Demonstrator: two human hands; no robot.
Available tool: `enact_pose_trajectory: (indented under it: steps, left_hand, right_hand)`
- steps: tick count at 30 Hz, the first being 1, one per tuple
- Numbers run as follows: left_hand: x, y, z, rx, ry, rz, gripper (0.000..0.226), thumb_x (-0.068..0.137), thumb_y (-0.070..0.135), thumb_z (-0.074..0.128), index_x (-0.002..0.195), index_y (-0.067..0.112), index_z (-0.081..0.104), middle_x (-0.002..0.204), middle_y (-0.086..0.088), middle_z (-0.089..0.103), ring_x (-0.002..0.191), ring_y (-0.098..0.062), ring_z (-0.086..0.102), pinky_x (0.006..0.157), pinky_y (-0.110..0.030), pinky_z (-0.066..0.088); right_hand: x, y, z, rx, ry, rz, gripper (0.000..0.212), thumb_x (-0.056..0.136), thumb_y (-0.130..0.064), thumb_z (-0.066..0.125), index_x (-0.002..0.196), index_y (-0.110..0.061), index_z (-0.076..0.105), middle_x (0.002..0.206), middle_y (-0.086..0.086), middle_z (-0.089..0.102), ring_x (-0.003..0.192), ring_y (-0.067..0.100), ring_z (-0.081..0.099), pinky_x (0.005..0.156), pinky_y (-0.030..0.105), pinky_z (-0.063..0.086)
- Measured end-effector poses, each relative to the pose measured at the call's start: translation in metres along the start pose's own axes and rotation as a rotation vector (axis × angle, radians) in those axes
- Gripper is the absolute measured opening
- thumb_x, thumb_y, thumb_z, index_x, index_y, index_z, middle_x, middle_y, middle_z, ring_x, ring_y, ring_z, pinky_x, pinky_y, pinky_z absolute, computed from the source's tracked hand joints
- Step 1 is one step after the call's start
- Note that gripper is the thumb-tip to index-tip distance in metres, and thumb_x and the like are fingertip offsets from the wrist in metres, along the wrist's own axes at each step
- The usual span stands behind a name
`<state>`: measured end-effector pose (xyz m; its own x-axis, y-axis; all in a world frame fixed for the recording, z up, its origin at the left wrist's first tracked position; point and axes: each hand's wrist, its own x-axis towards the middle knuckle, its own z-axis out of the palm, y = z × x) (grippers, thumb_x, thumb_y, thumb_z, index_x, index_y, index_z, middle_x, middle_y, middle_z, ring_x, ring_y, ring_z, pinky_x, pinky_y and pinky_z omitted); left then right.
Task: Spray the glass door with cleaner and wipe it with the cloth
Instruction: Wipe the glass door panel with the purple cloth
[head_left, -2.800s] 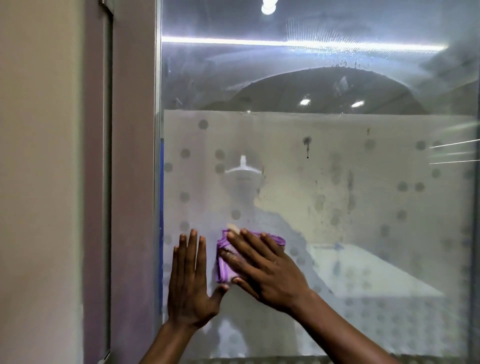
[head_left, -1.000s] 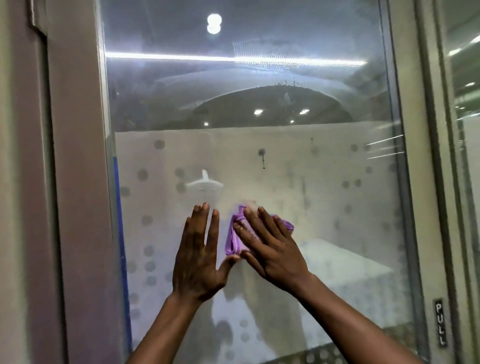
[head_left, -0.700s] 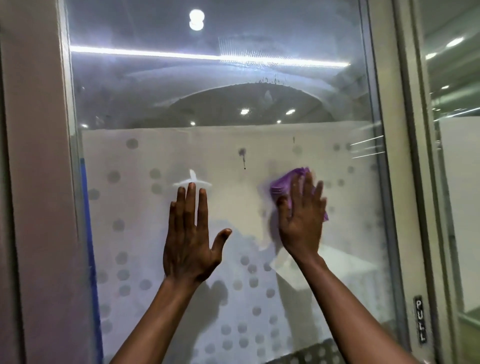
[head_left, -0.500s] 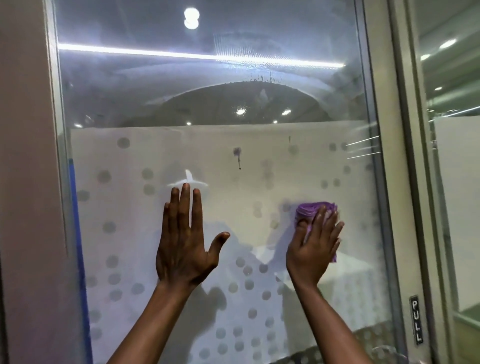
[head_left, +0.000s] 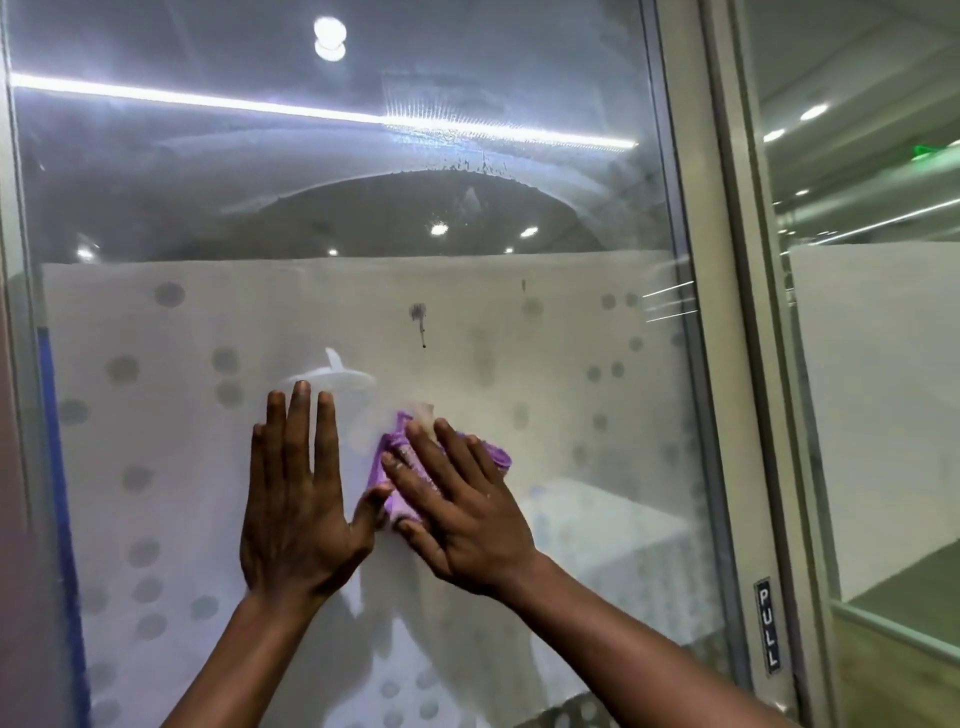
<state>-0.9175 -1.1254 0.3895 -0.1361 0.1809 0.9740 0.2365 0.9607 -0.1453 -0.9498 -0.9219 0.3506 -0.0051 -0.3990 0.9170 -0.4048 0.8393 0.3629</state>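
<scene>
The glass door (head_left: 545, 218) fills the view, clear above and frosted with grey dots below. A dark drip mark (head_left: 418, 318) sits on the frosted band. My right hand (head_left: 457, 504) presses a folded purple cloth (head_left: 390, 483) flat against the glass at mid-height, fingers spread over it and pointing up-left. My left hand (head_left: 298, 499) lies flat on the glass just left of the cloth, fingers together, thumb touching the cloth's edge. No spray bottle is in view.
The door's pale frame (head_left: 696, 332) runs down the right side with a small black PULL label (head_left: 768, 633). A further glass panel (head_left: 872, 364) stands to the right. A blue strip (head_left: 62, 519) runs along the door's left edge.
My right hand has swept the cloth from the right part of the pane back left and a little lower, up against my left hand. The left hand has stayed flat on the glass.
</scene>
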Motion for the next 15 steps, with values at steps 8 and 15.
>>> enact_pose_trajectory:
  steps: [8,15]
  left_hand:
    - [0.011,0.015,-0.004,0.027,-0.011,0.115,0.094,0.098,0.073,0.027,0.167,0.011,0.01,0.177,-0.012,0.001,0.164,-0.034,0.002,0.134,-0.045,0.0]
    - [0.019,0.018,0.004,0.052,-0.042,0.122,0.094,0.098,0.073,0.022,0.167,0.011,0.009,0.177,-0.013,0.0,0.164,-0.034,0.001,0.134,-0.043,-0.003]
  right_hand:
    - [-0.049,0.099,-0.028,-0.031,-0.006,0.558,0.064,0.107,-0.048,0.032,0.164,-0.019,0.028,0.174,0.007,0.018,0.162,0.032,0.013,0.127,0.051,0.023]
    - [0.001,0.139,-0.041,0.127,0.233,1.055,0.068,0.105,-0.047,0.032,0.165,-0.022,0.014,0.175,0.005,0.013,0.162,0.029,0.008,0.13,0.051,0.014]
